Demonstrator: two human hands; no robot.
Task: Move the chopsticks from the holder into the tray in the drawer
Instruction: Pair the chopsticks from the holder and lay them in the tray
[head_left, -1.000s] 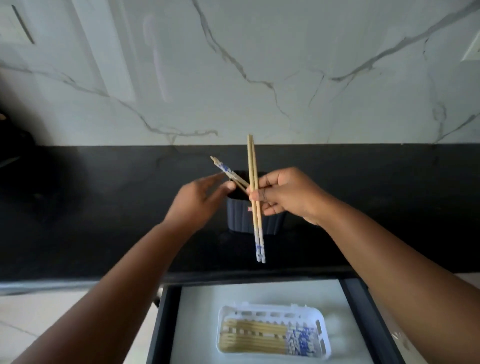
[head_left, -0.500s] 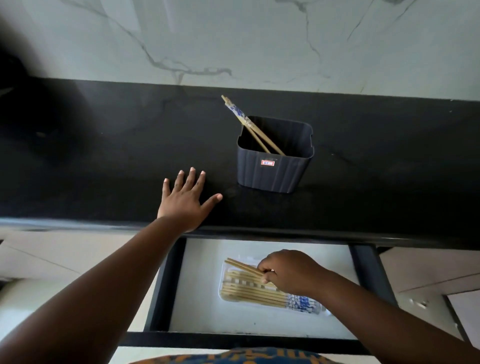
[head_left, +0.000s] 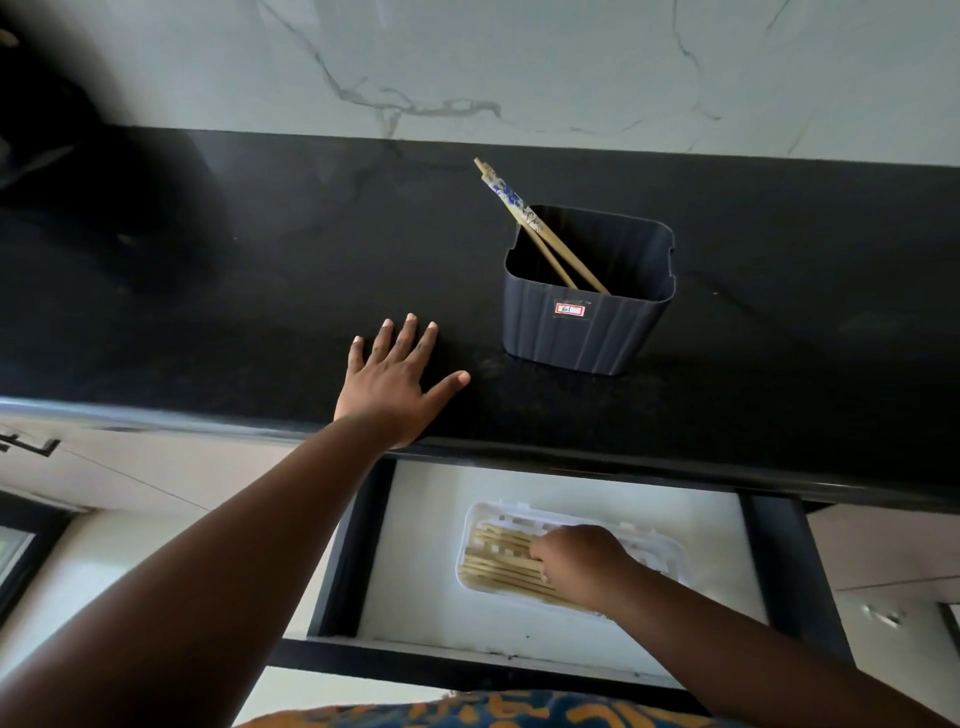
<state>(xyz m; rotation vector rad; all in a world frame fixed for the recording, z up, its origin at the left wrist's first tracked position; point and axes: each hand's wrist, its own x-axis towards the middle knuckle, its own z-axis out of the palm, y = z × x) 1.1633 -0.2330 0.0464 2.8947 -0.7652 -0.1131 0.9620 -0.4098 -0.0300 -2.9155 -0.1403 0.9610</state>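
A small white sticker (head_left: 570, 309) with a red border sits on the near wall of the dark holder (head_left: 587, 332); its handwritten mark looks like "61".

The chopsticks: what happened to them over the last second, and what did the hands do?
The right hand carried the pair it held upright by the holder down into the white tray in the drawer, where it now rests on the pile. The left hand let go of the pair still in the holder and now lies flat on the counter. Holder and tray have not moved.
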